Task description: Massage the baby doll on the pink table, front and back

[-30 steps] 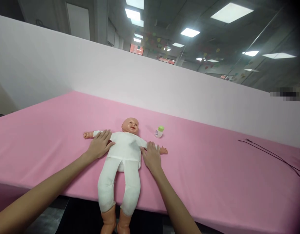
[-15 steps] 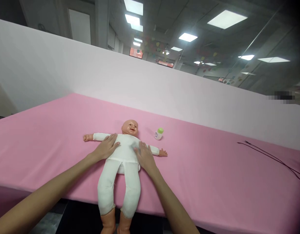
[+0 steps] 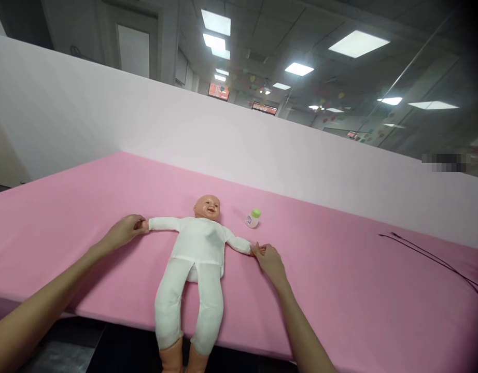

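A baby doll [image 3: 200, 241] in white cloth clothing lies on its back on the pink-covered table [image 3: 332, 290], arms stretched out to both sides and lower legs past the front edge. At the doll's hand on the left of the view, my left hand [image 3: 125, 230] has its fingers closed around that hand. My right hand [image 3: 270, 261] grips the doll's other hand between thumb and fingers. Close to the doll's head stands a small clear bottle [image 3: 253, 218] with a green cap; neither hand touches it.
Thin black cables [image 3: 433, 259] lie on the right side of the table. A white partition [image 3: 231, 140] runs along the back edge. Something dark [image 3: 122, 347] is below the front edge, under the doll's legs.
Both my hands have left the doll's chest and shoulder area and moved outward along its arms. They now hold the doll's two hands. The bottle has stayed put.
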`<action>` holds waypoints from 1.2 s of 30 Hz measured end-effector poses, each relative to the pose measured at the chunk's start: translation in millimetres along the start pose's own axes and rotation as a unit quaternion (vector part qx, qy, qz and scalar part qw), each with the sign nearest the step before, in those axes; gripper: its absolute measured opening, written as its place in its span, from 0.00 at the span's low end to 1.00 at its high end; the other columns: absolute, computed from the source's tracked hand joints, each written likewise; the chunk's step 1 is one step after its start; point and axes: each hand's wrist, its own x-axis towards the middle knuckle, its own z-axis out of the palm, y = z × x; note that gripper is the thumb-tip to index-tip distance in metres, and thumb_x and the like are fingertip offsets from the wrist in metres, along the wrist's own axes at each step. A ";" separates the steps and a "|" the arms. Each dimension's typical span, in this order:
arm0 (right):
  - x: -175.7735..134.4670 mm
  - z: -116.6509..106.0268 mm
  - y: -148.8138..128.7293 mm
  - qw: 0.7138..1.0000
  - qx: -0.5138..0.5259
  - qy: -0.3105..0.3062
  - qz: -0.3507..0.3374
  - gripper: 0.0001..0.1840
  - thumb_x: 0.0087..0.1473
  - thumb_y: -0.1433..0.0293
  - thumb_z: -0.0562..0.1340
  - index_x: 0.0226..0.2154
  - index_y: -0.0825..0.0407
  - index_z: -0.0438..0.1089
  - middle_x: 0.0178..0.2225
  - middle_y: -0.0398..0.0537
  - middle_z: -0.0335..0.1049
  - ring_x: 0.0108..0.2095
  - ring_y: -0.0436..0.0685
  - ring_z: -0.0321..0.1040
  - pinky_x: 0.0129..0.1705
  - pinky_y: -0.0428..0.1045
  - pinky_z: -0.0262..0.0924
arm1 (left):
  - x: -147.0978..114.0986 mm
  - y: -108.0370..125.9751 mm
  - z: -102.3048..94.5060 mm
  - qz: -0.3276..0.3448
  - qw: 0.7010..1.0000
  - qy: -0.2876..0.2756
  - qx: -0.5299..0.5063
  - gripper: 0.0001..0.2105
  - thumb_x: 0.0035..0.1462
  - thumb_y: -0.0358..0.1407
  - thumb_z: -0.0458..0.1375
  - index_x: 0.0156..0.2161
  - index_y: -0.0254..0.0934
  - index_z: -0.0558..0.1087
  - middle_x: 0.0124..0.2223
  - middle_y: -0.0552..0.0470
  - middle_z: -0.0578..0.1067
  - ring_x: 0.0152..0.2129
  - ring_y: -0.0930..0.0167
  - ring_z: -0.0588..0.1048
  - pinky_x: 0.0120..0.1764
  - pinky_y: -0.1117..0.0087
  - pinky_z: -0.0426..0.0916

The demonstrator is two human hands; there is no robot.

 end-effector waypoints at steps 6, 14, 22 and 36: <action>-9.3 4.8 -27.7 0.919 0.392 -0.030 0.025 0.32 0.39 0.48 0.74 0.38 0.51 0.67 0.23 0.43 0.73 0.23 0.55 0.67 0.25 0.49 0.61 | -9.6 45.7 6.6 -0.032 0.950 0.166 -0.261 0.27 0.47 0.51 0.69 0.49 0.38 0.76 0.44 0.47 0.82 0.41 0.59 0.80 0.42 0.63 0.74; -49.5 -4.8 -59.5 0.924 0.270 -0.113 -0.247 0.11 0.58 0.60 0.67 0.41 0.48 0.80 0.45 0.52 0.81 0.46 0.64 0.75 0.51 0.59 0.68 | -37.3 87.3 21.9 0.286 0.946 -0.011 -0.153 0.12 0.67 0.44 0.58 0.43 0.42 0.82 0.45 0.47 0.83 0.45 0.61 0.80 0.52 0.58 0.72; -78.1 0.4 -50.2 0.888 0.108 -0.223 -0.388 0.17 0.70 0.65 0.54 0.41 0.42 0.79 0.39 0.45 0.81 0.41 0.60 0.74 0.48 0.55 0.65 | -48.1 68.2 22.7 0.327 0.932 -0.106 -0.116 0.13 0.70 0.37 0.54 0.47 0.47 0.82 0.47 0.50 0.83 0.48 0.62 0.78 0.53 0.62 0.70; 56.7 65.9 -97.2 0.963 0.263 0.001 -0.052 0.38 0.61 0.43 0.53 0.46 0.57 0.80 0.48 0.61 0.80 0.48 0.66 0.75 0.53 0.58 0.66 | 71.5 102.3 96.4 -0.020 0.952 0.147 -0.268 0.18 0.62 0.53 0.53 0.37 0.38 0.70 0.33 0.49 0.76 0.31 0.64 0.72 0.35 0.67 0.62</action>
